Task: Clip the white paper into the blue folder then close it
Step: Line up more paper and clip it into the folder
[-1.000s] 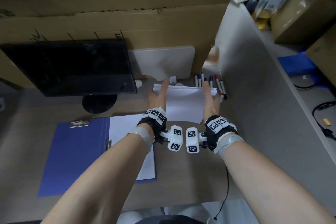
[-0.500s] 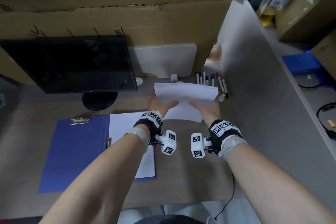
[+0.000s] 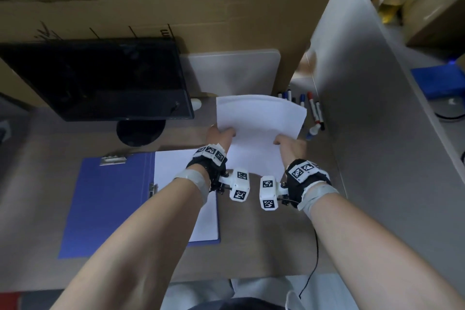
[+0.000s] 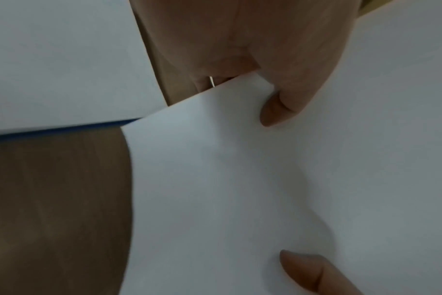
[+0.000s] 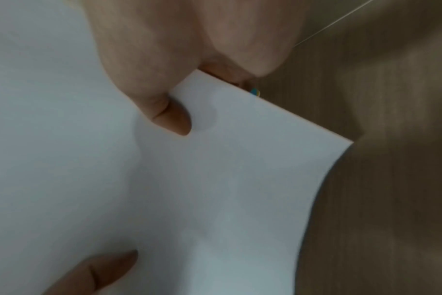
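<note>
A stack of white paper (image 3: 259, 128) is lifted off the desk, bowed upward at its far edge. My left hand (image 3: 221, 134) pinches its left edge, thumb on top. My right hand (image 3: 286, 143) pinches its right edge the same way. The left wrist view shows the thumb (image 4: 285, 95) pressed on the white paper (image 4: 240, 189); the right wrist view shows the thumb (image 5: 164, 111) on the white paper (image 5: 215, 189). The blue folder (image 3: 110, 204) lies open on the desk at the left, with a metal clip (image 3: 113, 160) at its top and white sheets (image 3: 176, 171) on its right half.
A black monitor (image 3: 95, 78) stands at the back left. A white board (image 3: 234, 70) leans against cardboard boxes (image 3: 176, 2) behind. Several markers (image 3: 314, 111) lie by the grey partition (image 3: 377, 133) on the right. A black cable (image 3: 314, 259) hangs over the desk's front edge.
The hands went from lying flat along the paper's sides to pinching its edges. The stack has lifted off the desk and come toward me, bending upward.
</note>
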`<state>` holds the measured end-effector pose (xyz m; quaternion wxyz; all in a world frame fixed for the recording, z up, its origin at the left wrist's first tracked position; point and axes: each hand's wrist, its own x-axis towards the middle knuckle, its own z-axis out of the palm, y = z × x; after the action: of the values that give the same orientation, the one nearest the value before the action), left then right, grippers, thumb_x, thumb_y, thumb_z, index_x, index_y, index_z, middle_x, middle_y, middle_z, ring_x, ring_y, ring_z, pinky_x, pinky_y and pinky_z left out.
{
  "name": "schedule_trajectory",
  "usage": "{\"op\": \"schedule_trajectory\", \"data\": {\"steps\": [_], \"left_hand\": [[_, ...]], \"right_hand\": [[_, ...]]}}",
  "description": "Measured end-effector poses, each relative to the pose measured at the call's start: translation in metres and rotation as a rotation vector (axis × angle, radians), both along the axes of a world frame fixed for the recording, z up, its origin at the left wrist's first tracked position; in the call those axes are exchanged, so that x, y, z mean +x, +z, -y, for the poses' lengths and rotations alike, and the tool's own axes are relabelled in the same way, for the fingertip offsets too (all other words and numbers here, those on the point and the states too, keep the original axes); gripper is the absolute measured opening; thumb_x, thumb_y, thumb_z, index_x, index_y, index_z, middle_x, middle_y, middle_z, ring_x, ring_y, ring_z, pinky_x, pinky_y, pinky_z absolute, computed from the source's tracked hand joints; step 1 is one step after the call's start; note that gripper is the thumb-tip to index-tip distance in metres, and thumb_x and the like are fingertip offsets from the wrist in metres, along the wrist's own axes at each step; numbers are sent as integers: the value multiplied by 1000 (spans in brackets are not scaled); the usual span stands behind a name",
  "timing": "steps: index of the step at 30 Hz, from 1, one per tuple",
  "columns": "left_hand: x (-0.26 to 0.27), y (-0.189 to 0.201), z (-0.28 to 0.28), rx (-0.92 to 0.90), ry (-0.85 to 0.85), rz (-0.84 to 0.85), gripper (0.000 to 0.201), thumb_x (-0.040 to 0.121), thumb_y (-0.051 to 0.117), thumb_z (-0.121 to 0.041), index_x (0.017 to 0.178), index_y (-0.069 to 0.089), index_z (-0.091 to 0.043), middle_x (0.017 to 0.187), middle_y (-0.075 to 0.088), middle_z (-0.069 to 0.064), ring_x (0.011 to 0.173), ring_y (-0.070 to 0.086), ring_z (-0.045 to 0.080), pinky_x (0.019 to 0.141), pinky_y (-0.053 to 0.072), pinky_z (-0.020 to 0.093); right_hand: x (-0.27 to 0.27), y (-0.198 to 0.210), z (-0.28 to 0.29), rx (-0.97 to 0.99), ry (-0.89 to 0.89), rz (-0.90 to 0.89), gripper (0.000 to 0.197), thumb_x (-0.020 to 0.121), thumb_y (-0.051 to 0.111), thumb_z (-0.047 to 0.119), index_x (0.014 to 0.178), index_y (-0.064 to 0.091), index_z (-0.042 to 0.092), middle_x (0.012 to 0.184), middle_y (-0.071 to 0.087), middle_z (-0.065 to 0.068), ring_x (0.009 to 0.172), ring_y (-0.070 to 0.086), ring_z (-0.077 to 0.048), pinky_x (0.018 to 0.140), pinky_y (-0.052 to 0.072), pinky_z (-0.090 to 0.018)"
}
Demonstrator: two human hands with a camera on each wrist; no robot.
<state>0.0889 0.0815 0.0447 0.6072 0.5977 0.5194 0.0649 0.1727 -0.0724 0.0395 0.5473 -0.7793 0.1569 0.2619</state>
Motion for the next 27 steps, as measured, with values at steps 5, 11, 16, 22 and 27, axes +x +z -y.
{"op": "schedule_trajectory", "data": {"steps": [5, 11, 16, 22, 27], "left_hand": [[-31, 12, -27, 4, -40, -13, 44, 74, 65, -24, 113, 58, -4, 105, 66, 8, 83, 62, 25, 64, 48, 26], [-115, -7, -75, 7, -31, -185, 59, 87, 62, -40, 134, 48, -6, 124, 55, 0, 115, 57, 28, 93, 44, 33], [-200, -39, -120, -34, 79, -305, 65, 89, 60, -40, 139, 44, -1, 139, 53, 15, 122, 55, 34, 101, 44, 43], [-299, -66, -178, -201, 82, -440, 46, 84, 58, -28, 122, 58, -2, 103, 63, 12, 90, 59, 26, 90, 51, 39], [-353, -85, -222, -103, 29, -567, 48, 88, 58, -20, 130, 49, 1, 119, 55, 12, 111, 55, 27, 88, 42, 35]], "right_hand": [[-13, 17, -30, -87, 73, -74, 10, 69, 68, 2, 73, 58, 1, 83, 60, -12, 73, 55, -26, 65, 47, -30], [-65, 3, -94, -237, 322, -264, 31, 77, 65, 5, 106, 63, -5, 122, 58, -15, 93, 52, -28, 84, 47, -37], [-138, -14, -155, -252, 611, -338, 40, 84, 58, 23, 118, 55, 2, 123, 50, -13, 99, 49, -30, 82, 42, -38], [-228, -44, -215, -240, 695, -309, 49, 92, 63, 14, 134, 50, -7, 127, 60, -20, 97, 56, -32, 81, 42, -33], [-286, -62, -255, -190, 663, -322, 36, 88, 63, 10, 122, 61, 0, 113, 65, -16, 94, 55, -29, 81, 42, -35]]}}
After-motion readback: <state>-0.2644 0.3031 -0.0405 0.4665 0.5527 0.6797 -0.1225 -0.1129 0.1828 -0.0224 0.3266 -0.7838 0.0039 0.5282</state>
